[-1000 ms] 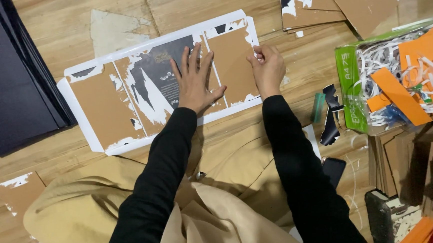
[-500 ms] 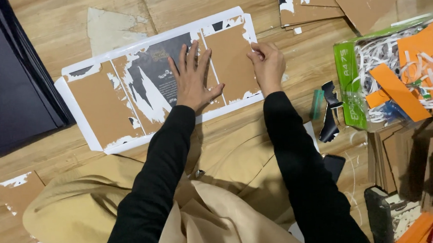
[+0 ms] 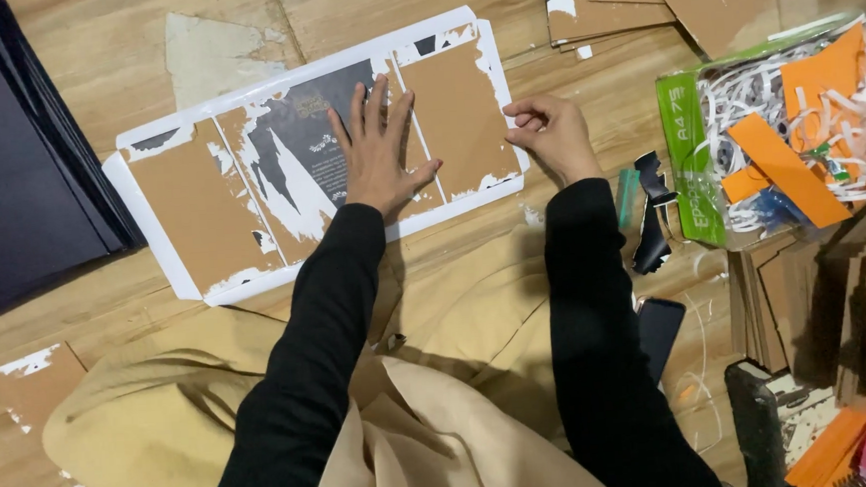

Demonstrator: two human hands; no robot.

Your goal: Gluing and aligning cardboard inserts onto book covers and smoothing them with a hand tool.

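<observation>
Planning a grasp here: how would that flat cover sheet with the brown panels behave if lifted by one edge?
The cover sheet probably bends at the gaps between its brown panels, so it would likely fold rather than stay flat. Its torn white facing looks fragile and may rip further. The left hand presses it flat while the right hand pinches its edge, which suggests it slides easily on the wooden floor.

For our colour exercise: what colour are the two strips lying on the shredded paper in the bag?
Orange strips, on white shredded paper; the head view shows them.

Left hand (image 3: 379,151) flat, fingers spread; right hand (image 3: 550,134) curled, both arms outstretched.
</observation>
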